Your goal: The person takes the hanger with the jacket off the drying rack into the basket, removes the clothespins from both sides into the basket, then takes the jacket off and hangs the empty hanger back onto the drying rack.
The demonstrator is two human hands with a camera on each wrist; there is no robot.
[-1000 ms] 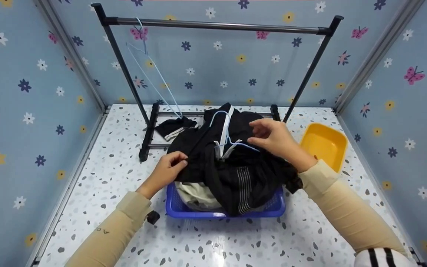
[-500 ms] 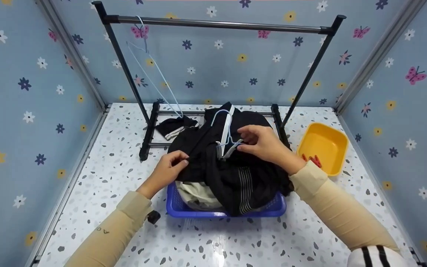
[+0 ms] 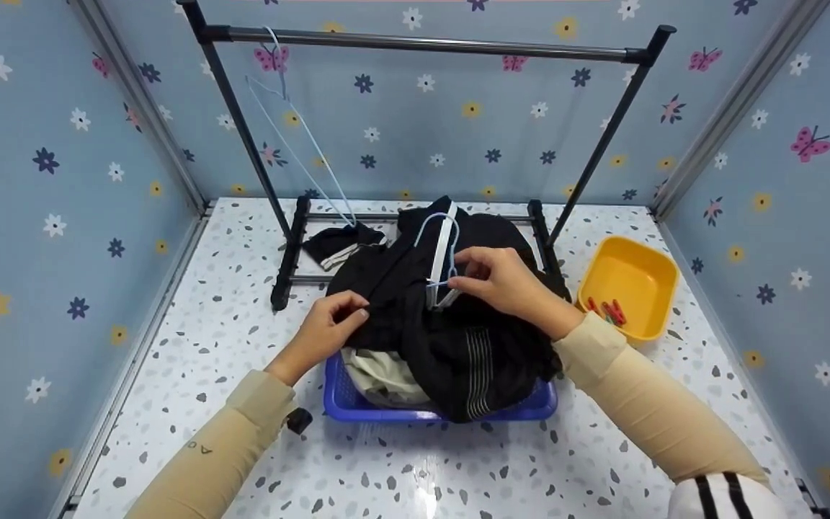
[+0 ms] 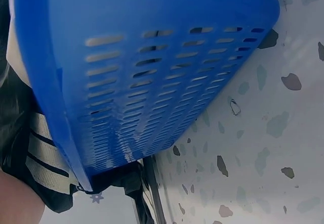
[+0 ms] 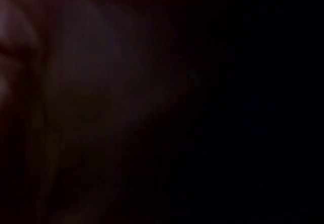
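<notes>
A heap of black clothing fills the blue basket (image 3: 444, 416). On top lies a black jacket (image 3: 451, 367) with pale stripes and a white-edged opening. The hook of a light blue clothes hanger (image 3: 435, 218) stands out at that opening; its lower part is hidden by cloth and fingers. My right hand (image 3: 505, 285) has its thumb and bent fingers at the hanger's neck and appears to pinch it. At the heap's left side, my left hand (image 3: 328, 324) pinches the black cloth between thumb and fingers. The right wrist view is almost wholly dark.
Behind the basket stands a dark clothes rack (image 3: 422, 43). Another light blue hanger (image 3: 307, 137) hangs at its left, above a small dark cloth (image 3: 343, 245). A yellow bin (image 3: 635, 281) with several red clothespins (image 3: 613, 311) sits right. Pale cloth (image 3: 382, 378) shows in the basket.
My right hand has moved left and slightly down, from the hanger's right arm to its neck. The hanger's hook has shifted a little right. My left hand keeps its place.
</notes>
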